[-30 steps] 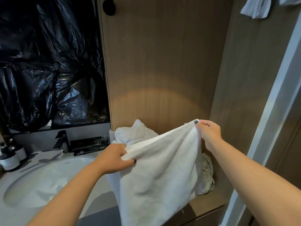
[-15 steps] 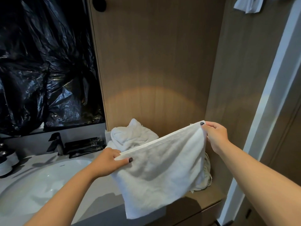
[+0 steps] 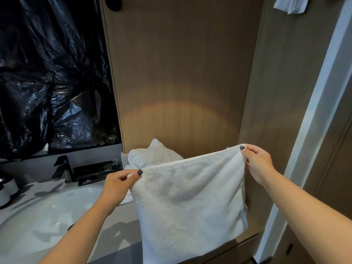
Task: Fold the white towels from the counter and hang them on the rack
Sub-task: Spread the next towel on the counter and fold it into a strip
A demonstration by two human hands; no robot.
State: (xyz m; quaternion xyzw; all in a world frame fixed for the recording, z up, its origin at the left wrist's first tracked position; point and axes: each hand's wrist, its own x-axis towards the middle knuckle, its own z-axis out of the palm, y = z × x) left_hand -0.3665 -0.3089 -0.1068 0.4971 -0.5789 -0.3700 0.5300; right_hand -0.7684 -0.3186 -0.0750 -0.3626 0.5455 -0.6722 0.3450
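While more towels [image 3: 152,155] wait behind (crumpled), left hand [image 3: 116,185] and right hand [image 3: 257,164] pinch a white towel's [image 3: 190,202] top corners.

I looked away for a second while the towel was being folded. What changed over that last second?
The held towel now hangs flatter and squarer, with fewer bunched folds, and its top edge is pulled straighter. Both hands, left and right, still pinch its top corners. The crumpled towel pile behind stays on the counter.
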